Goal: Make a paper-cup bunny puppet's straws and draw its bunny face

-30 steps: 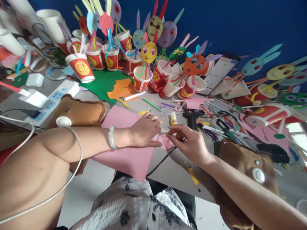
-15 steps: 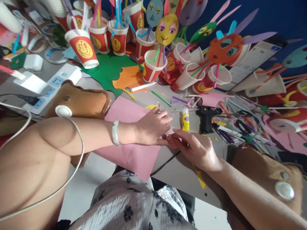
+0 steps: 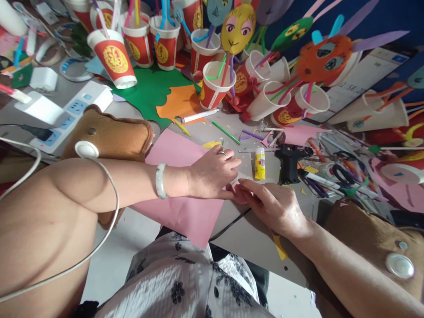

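Note:
My left hand, with a ring and a pale bangle, lies over the edge of a large pink paper sheet. Its fingers are bent and its thumb reaches a small pink paper piece. From the other side, my right hand pinches that same piece between thumb and fingers. Most of the piece is hidden by the fingers. Just beyond the hands stands a yellow glue stick with a white cap, and a black glue gun lies to its right.
Red-and-white paper cups with paper faces and straws crowd the back. Green paper, orange paper and a white marker lie before them. A power strip and brown cushion are left; scissors and scraps are right.
The view has shifted slightly, so the cups and glue stick sit a little differently in frame. Both hands stay together at the small pink piece, with barely any finger movement.

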Action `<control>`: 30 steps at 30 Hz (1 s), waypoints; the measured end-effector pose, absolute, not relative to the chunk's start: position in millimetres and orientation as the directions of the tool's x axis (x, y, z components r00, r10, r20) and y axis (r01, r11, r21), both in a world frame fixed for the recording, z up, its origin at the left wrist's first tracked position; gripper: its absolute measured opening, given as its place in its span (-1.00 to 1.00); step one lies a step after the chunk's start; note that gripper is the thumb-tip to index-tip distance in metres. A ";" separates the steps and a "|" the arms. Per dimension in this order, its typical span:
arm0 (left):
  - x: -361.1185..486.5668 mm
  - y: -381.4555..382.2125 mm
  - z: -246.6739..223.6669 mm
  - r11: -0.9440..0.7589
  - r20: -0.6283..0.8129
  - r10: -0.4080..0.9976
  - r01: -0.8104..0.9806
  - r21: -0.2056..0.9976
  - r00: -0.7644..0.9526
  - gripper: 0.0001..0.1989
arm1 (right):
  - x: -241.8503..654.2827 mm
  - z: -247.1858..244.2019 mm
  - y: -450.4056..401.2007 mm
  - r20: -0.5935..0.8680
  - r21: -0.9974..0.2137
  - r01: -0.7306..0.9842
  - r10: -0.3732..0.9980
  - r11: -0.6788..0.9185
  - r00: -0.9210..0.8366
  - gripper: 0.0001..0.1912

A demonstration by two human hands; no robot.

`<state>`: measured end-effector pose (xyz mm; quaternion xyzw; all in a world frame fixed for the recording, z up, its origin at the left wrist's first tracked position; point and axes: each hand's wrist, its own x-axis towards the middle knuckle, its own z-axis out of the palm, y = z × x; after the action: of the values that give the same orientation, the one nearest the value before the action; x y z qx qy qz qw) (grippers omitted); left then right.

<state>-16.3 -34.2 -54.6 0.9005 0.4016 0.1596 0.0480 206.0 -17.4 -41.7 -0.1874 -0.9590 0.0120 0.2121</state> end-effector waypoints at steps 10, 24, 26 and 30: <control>-15.1 -34.2 -58.8 -0.664 0.256 0.743 0.729 0.166 0.618 -0.44 | 213.1 -28.9 -12.8 0.256 -0.004 0.192 0.186 0.981 -0.949 -0.80; -14.3 -35.9 -57.1 -0.652 0.236 0.753 0.745 0.138 0.615 -0.49 | 223.4 -4.3 -3.2 0.214 -0.290 0.216 0.283 0.932 -0.935 -0.50; -14.9 -35.5 -57.2 -0.656 0.238 0.749 0.743 0.135 0.618 -0.49 | 223.9 -6.9 -3.5 0.159 -0.256 0.198 0.243 0.946 -0.957 -0.47; -16.2 -34.6 -58.6 -0.668 0.253 0.738 0.730 0.141 0.626 -0.48 | 222.0 -14.3 -6.2 0.112 -0.189 0.165 0.188 0.968 -0.976 -0.50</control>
<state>-16.2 -34.6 -58.6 0.9016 0.4070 0.1461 0.0125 222.0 -6.2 -14.3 -0.0891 -0.9899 0.0897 0.0645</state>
